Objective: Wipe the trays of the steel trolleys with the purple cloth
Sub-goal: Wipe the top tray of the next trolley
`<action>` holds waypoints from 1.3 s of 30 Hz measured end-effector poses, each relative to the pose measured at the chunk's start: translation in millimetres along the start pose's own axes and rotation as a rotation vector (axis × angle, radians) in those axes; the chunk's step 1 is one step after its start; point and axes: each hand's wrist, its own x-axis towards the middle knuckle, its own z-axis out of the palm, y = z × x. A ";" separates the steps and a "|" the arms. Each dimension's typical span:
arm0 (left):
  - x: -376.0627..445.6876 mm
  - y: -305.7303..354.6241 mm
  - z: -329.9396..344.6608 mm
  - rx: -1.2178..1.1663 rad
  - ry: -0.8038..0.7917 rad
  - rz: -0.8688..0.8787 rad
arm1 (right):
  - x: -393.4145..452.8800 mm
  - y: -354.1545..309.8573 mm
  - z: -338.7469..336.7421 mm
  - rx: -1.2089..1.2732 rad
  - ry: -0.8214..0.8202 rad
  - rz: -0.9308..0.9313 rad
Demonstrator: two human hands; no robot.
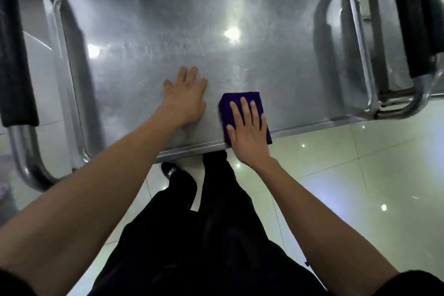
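A steel trolley tray [149,38] fills the upper part of the head view, shiny with light glare. A folded purple cloth [237,100] lies on the tray at its near edge, right of centre. My right hand [248,127] presses flat on the cloth with straight fingers, covering much of it. My left hand [186,96] rests flat on the bare steel just left of the cloth, fingers spread and pointing away from me.
Tubular steel handles with black foam grips stand at the left end [16,60] and right end [418,19] of the trolley. A second steel frame [396,106] sits at the right. Glossy tiled floor [360,175] lies below, with my black trousers and shoe [171,170] near the tray's edge.
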 end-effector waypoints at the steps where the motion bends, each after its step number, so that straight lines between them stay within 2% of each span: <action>1: -0.6 0.7 -0.7 -0.002 0.003 -0.002 | -9.6 0.5 1.5 -0.001 -0.003 0.003; 7: 0.0 -1.5 -4.8 -0.061 0.028 0.012 | -22.8 -2.2 3.6 -0.022 -0.031 0.012; 12: 8.5 -17.3 -13.4 -0.075 0.183 -0.072 | 5.8 -11.8 -0.9 -0.025 -0.031 -0.034; 32: 16.7 -31.2 -7.5 -0.125 0.187 -0.185 | 301.8 -90.2 -65.7 0.102 -0.010 -0.134; 39: 16.7 -34.8 -7.1 -0.142 0.180 -0.165 | 337.8 -106.5 -74.5 0.090 0.030 -0.167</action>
